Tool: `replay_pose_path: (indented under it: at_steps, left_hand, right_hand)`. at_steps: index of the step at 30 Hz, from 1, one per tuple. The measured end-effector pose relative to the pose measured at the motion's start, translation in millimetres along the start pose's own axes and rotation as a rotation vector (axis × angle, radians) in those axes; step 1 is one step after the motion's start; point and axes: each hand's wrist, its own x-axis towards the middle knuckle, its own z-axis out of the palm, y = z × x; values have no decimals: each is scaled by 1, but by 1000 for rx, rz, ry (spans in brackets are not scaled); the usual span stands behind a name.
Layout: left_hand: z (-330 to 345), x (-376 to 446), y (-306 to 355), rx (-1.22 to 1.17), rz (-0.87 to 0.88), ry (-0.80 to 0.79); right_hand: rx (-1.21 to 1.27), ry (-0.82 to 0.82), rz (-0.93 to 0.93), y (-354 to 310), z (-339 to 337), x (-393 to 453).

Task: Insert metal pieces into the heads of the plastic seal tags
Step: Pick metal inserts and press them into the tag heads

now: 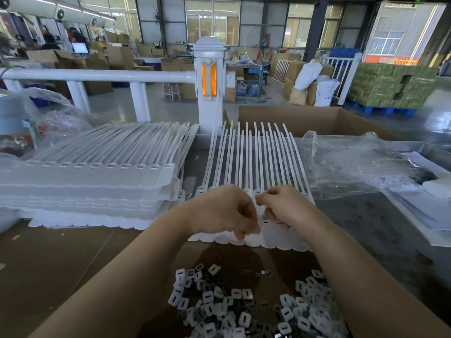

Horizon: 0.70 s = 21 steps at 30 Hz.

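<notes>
Loose metal pieces (244,306) are lying heaped nearest, within easy reach. Beyond them, both hands are working at the seal tags (253,167): left hand (224,211) and right hand (283,206) are curling fingers, apparently pinching one tag head to steady insertion.

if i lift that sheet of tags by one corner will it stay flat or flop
Probably flop: the sheet of tags is thin translucent plastic, and its long narrow tails already curve and splay at the far ends. It looks light for its size. The tags appear joined side by side, so it should lift as one piece, though that join could bend.
</notes>
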Motion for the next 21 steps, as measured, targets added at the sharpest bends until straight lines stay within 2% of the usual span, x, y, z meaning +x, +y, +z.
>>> replay_pose_path:
  at_steps: [2,5,11,15,21]
  left_hand:
    - [1,4,-10,-88,-29,178]
    - [8,9,-20,-74,-48,367]
    - [18,12,-23,-92,53,587]
    - [19,13,-25,-114,84,642]
    - [14,13,-29,-240,44,551]
  right_hand:
    - [-11,2,-23,-1,0,-1]
    - [21,-15,-56,-2,-1,-2]
    - [182,-109,-71,-2,-3,-3]
    - [223,-130,-85,-2,-4,-3]
    - [269,-125,-85,-1,-3,-2]
